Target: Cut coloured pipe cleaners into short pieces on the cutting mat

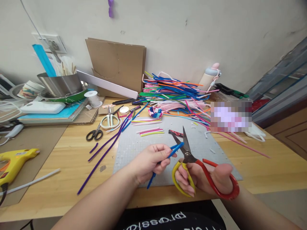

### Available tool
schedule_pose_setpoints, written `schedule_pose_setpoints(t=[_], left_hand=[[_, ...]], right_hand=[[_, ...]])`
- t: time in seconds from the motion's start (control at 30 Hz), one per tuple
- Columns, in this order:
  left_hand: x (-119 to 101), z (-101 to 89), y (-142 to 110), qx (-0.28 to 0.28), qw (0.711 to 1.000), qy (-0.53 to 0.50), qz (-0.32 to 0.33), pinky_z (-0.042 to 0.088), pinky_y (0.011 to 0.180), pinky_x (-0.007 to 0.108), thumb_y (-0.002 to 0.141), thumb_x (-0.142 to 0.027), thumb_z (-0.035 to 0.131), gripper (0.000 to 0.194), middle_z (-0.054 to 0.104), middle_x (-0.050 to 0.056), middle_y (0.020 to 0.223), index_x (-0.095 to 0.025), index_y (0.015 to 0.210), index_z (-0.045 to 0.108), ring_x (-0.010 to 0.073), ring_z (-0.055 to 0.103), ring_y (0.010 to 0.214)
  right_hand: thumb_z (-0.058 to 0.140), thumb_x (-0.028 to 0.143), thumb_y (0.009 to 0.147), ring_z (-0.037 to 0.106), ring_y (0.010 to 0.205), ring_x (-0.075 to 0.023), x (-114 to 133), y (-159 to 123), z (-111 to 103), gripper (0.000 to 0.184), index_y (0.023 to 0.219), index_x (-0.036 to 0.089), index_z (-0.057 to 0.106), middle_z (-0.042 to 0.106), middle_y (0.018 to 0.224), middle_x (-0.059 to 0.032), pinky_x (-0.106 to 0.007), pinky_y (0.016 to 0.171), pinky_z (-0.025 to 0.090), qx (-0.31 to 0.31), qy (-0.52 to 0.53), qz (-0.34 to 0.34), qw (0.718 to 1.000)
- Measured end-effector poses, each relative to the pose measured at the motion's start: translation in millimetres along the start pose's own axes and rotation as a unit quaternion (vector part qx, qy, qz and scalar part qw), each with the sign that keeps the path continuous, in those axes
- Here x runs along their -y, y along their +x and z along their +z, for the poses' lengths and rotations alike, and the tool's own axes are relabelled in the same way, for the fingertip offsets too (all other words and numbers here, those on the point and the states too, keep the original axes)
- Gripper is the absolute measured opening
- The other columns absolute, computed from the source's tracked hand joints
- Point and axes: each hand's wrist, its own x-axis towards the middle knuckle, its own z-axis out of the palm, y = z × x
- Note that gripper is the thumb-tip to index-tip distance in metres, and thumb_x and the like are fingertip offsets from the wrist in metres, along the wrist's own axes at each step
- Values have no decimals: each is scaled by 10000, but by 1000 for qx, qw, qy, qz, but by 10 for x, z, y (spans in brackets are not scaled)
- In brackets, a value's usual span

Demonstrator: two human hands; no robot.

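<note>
My left hand (151, 161) is closed around a blue pipe cleaner (176, 148), folded so its doubled end sticks out to the right. My right hand (203, 177) grips a pair of scissors with one red and one yellow handle (188, 153). The blades are spread open and point up, and the blue tip sits between them at the pivot. Both hands hover over a grey cutting mat (134, 143) on the wooden table (64, 166).
A heap of coloured pipe cleaners (172, 91) lies behind the mat, with short cut pieces (151, 131) and a small woven ring (155, 111). Long purple stems (105, 150), two more scissors (94, 134), a yellow glue gun (14, 163), cardboard (117, 65) and a metal bowl (59, 83) lie to the left.
</note>
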Motion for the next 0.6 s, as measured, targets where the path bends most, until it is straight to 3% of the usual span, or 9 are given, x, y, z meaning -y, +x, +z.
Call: schedule_pose_setpoints(t=[0.27,0.37,0.6], left_hand=[[-19,-17,7,-31,999,-6,26,58,362,172,754,-323,665,213,423,-70,434,-120,755,600,6,197,345],[-17,-6,9,-28,999,-4,21,54,360,172,742,-328,674,217,423,-71,432,-124,752,600,6,199,344],[-47,0,2,-27,999,4,27,56,358,170,749,-323,667,214,427,-70,435,-120,745,601,4,209,345]], right_hand=[[357,956,475,388,698,-159,-3,-82,-25,951,981,164,499,427,879,-57,-301,647,326,-7,-34,32,999],[385,942,494,381,715,-164,25,-89,-8,908,961,171,500,415,888,-58,-311,662,335,-15,-38,38,998],[535,879,462,328,583,-99,23,-86,67,772,789,182,474,370,731,8,-215,481,310,-30,75,32,996]])
